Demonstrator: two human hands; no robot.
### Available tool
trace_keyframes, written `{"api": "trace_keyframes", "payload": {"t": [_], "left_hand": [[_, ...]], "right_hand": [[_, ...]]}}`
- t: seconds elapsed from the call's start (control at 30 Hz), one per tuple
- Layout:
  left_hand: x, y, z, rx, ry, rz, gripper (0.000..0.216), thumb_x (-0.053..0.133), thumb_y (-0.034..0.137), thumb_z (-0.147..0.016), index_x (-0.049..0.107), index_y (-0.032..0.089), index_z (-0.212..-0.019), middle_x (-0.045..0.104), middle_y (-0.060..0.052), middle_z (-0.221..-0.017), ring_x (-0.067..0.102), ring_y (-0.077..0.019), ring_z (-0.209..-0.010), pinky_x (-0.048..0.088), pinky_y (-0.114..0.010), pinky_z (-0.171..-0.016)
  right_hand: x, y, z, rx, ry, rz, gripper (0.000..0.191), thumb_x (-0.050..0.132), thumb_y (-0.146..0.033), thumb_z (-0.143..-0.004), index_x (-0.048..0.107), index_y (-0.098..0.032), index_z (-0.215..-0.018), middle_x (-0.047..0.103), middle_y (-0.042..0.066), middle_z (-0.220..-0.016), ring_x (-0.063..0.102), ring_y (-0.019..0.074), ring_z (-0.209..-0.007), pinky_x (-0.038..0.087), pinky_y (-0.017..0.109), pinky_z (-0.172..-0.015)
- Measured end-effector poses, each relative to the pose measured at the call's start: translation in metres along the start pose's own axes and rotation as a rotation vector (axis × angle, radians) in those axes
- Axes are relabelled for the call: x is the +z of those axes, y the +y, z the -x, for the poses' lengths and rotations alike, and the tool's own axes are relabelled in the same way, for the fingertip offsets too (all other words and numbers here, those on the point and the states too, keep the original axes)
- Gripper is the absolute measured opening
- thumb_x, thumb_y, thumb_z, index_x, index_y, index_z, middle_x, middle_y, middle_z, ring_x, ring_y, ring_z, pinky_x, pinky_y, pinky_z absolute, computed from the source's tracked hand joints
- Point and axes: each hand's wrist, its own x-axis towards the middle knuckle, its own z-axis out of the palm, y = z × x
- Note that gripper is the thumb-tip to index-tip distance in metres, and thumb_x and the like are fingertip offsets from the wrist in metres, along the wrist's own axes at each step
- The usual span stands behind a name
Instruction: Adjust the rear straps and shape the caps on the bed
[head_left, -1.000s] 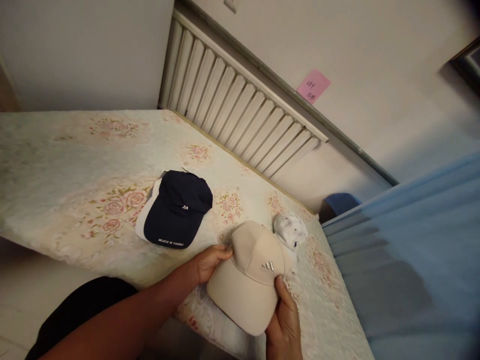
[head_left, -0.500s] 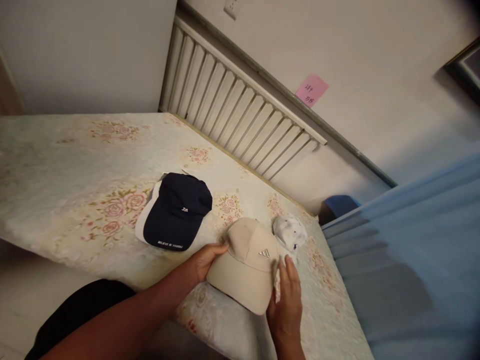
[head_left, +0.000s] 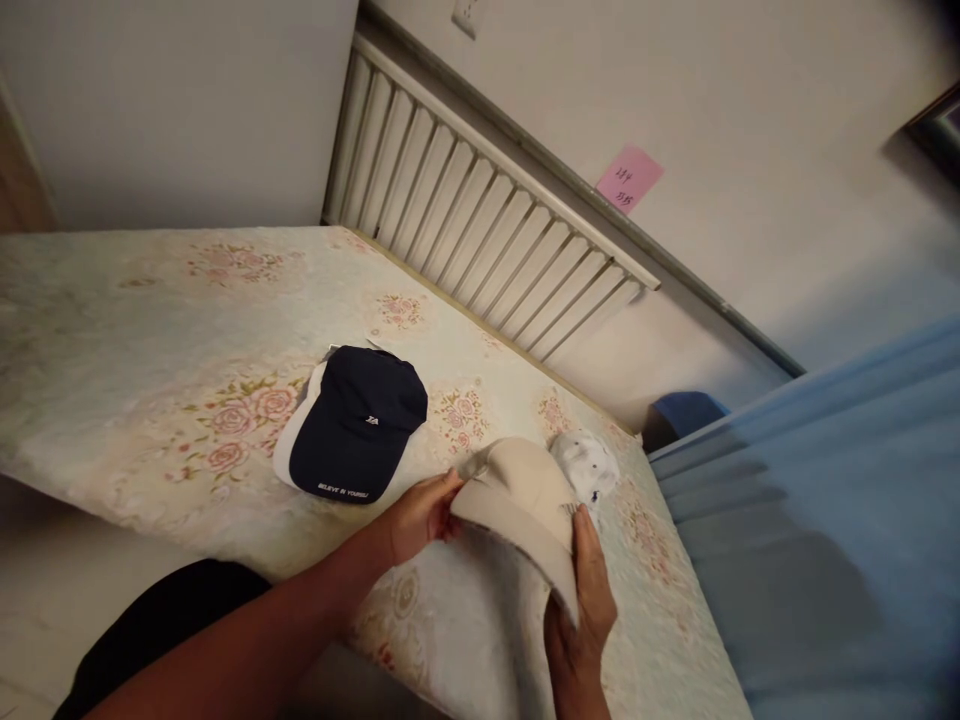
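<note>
A beige cap (head_left: 517, 490) is held just above the floral mattress (head_left: 150, 340) near its front edge, tipped so its brim edge faces me. My left hand (head_left: 420, 515) grips the cap's left side. My right hand (head_left: 589, 600) holds the brim from below on the right. Left of it, a navy cap (head_left: 356, 425) with white lettering lies on top of a white cap (head_left: 289, 450). A small white patterned cap (head_left: 585, 462) lies just behind the beige one.
A white slatted headboard (head_left: 487, 220) stands against the wall behind the mattress, with a pink sticky note (head_left: 628, 178) on the wall above. A blue curtain (head_left: 825, 520) hangs on the right. A blue object (head_left: 686, 410) sits in the corner.
The beige cap has been tipped from showing its front logo to showing its brim edge. My right hand slid under the brim; my left hand stayed on the side.
</note>
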Motion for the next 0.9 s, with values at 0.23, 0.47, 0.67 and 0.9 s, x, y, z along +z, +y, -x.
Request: {"api": "trace_keyframes", "payload": {"t": [0.23,0.47,0.67,0.9], "left_hand": [[-0.010,0.012,-0.006,0.370,0.369,-0.407,0.027,0.064,0.043,-0.075,0.058,0.017,-0.079,0.060,-0.002,-0.076,0.053,-0.0157,-0.071,0.039,-0.026,-0.065],[-0.006,0.020,0.000,0.241,0.133,-0.304,0.041,0.058,0.052,-0.079,0.063,0.018,-0.101,0.063,-0.008,-0.101,0.055,-0.0236,-0.096,0.042,-0.029,-0.076],[-0.003,0.014,0.003,0.094,-0.043,-0.121,0.035,0.061,0.048,-0.080,0.065,0.019,-0.100,0.065,-0.006,-0.098,0.058,-0.0226,-0.092,0.043,-0.029,-0.078],[0.007,0.016,0.011,-0.263,-0.211,0.166,0.061,0.056,0.065,-0.074,0.062,0.015,-0.109,0.069,-0.010,-0.087,0.060,-0.0322,-0.097,0.043,-0.040,-0.086]], "right_hand": [[-0.025,0.000,-0.017,0.596,0.206,-0.003,0.046,0.070,-0.045,-0.068,0.069,-0.008,-0.096,0.072,0.011,-0.095,0.062,0.0277,-0.098,0.048,0.035,-0.082],[-0.029,0.003,-0.016,0.740,0.038,-0.228,0.036,0.068,-0.041,-0.069,0.071,-0.008,-0.083,0.067,0.003,-0.058,0.062,0.0218,-0.062,0.048,0.031,-0.056],[-0.015,0.009,-0.009,0.902,0.060,-0.529,0.038,0.071,-0.035,-0.068,0.067,-0.009,-0.095,0.073,0.006,-0.082,0.067,0.0201,-0.072,0.053,0.031,-0.065],[-0.009,0.001,-0.004,0.912,0.049,-0.558,0.047,0.068,-0.033,-0.070,0.062,-0.009,-0.110,0.073,0.007,-0.089,0.068,0.0198,-0.081,0.054,0.030,-0.073]]}}
